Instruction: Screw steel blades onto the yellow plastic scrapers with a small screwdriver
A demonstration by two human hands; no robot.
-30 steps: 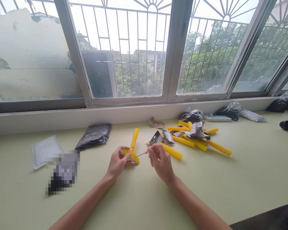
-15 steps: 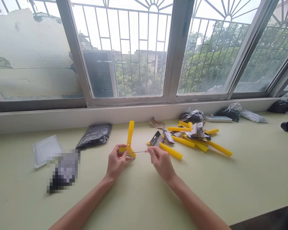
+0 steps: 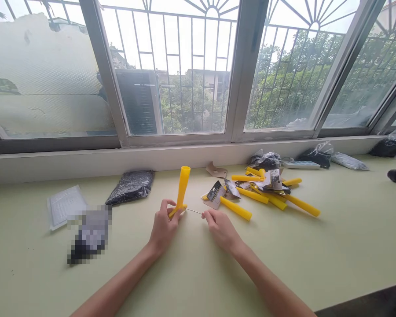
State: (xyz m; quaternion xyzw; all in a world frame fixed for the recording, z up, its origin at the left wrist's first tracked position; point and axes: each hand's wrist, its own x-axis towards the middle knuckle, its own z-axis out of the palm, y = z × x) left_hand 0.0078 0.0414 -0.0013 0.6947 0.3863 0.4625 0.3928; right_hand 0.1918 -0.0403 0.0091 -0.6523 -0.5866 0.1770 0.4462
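Fingers of my left hand (image 3: 165, 222) are wrapped around the head of a yellow scraper (image 3: 182, 185), whose hollow handle points upward. The scraper's lower part is partly hidden by those fingers. My right hand (image 3: 222, 226) is closed on a screwdriver (image 3: 194, 211); its thin metal shaft reaches left and its tip meets the right side of the scraper's head. The screwdriver's handle is mostly covered by the fingers. Just behind my right hand lies a pile of yellow scrapers (image 3: 254, 193) with cardboard tags (image 3: 215, 193) on them.
On the pale green table (image 3: 185, 281), a black plastic packet (image 3: 130, 187), a clear packet (image 3: 67, 207) and a pixelated dark item (image 3: 91, 235) lie to the left. A torn cardboard piece (image 3: 216, 170), several plastic bags (image 3: 317, 155) and a power strip (image 3: 300, 164) line the window wall.
My left hand has turned the scraper, so its head now faces more edge-on and the handle leans slightly right. The screwdriver's shaft now slopes down toward my right hand.
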